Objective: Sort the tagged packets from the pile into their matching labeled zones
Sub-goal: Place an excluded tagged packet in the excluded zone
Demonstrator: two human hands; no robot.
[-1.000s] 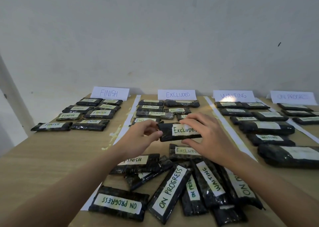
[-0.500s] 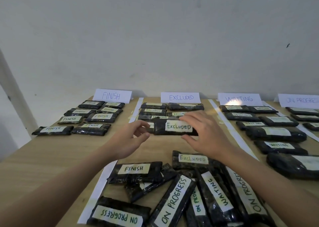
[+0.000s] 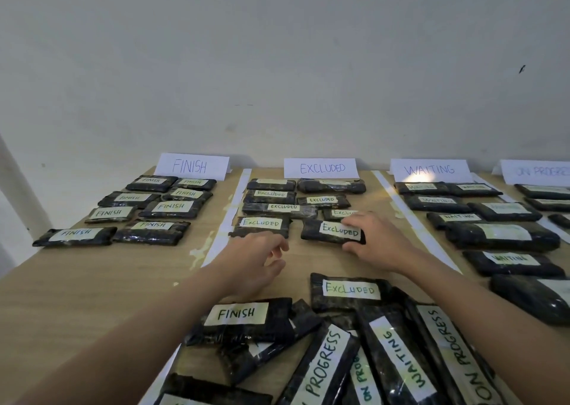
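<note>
A black packet tagged EXCLUDED (image 3: 330, 231) lies flat in the Excluded zone, under the EXCLUDED sign (image 3: 320, 168). My right hand (image 3: 374, 240) holds its right end, fingers over the top edge and thumb at the near edge. My left hand (image 3: 256, 258) hovers just left of it, fingers loosely curled, holding nothing. The pile of tagged packets lies near me: a FINISH packet (image 3: 243, 318), an EXCLUDED packet (image 3: 348, 290), a WAITING packet (image 3: 398, 361) and ON PROGRESS packets (image 3: 447, 352).
Four zones split by white tape strips (image 3: 228, 216) run across the wooden table (image 3: 92, 281): the FINISH sign (image 3: 192, 166), the WAITING sign (image 3: 428, 170) and the ON PROGRESS sign (image 3: 536, 172), each with sorted packets. A white wall stands behind.
The Excluded packet moved forward and came down onto the table in its zone. My left hand let go of it and drew back towards me.
</note>
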